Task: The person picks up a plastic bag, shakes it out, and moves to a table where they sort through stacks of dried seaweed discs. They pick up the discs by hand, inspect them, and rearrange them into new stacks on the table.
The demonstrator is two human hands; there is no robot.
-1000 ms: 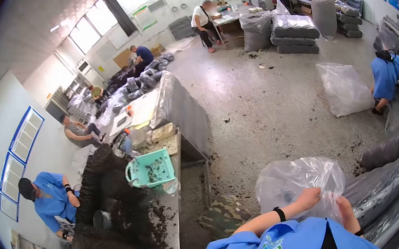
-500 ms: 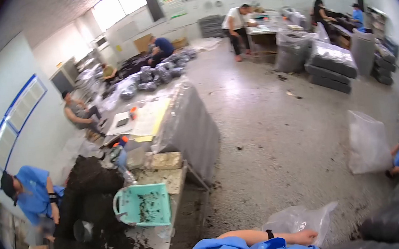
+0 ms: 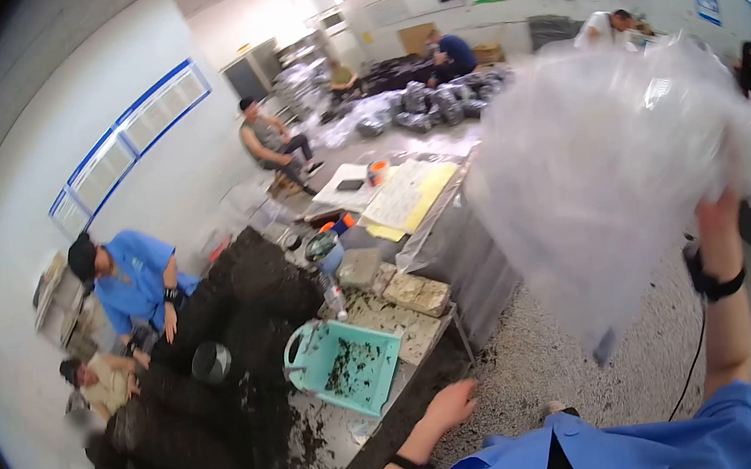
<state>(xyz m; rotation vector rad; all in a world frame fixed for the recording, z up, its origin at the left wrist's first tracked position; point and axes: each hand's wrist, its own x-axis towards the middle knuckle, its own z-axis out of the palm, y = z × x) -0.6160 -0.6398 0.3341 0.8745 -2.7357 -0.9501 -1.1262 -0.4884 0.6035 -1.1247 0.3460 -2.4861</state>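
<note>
A large clear plastic bag [image 3: 593, 170] hangs raised on the right side, blurred by motion. My right hand [image 3: 718, 216] is closed on the bag; its fingers are partly covered by the film. My left hand [image 3: 451, 405] is low in front of me, close to the table edge, with loosely bent fingers and nothing visible in them. Nearest to it on the table is a turquoise plastic basket [image 3: 391, 384] with dark scraps inside.
Heaps of dark loose material [image 3: 260, 286] cover the table's left part, with a grey bucket [image 3: 211, 361] among them. Two co-workers are beside it. A stone-like block [image 3: 417, 295] and papers [image 3: 408, 195] lie farther back. Other people sit near wrapped bundles [image 3: 444, 102].
My view has swung left. The clear bag has come up from low on the right into my raised right hand. My left hand has moved from beside the bag towards the table.
</note>
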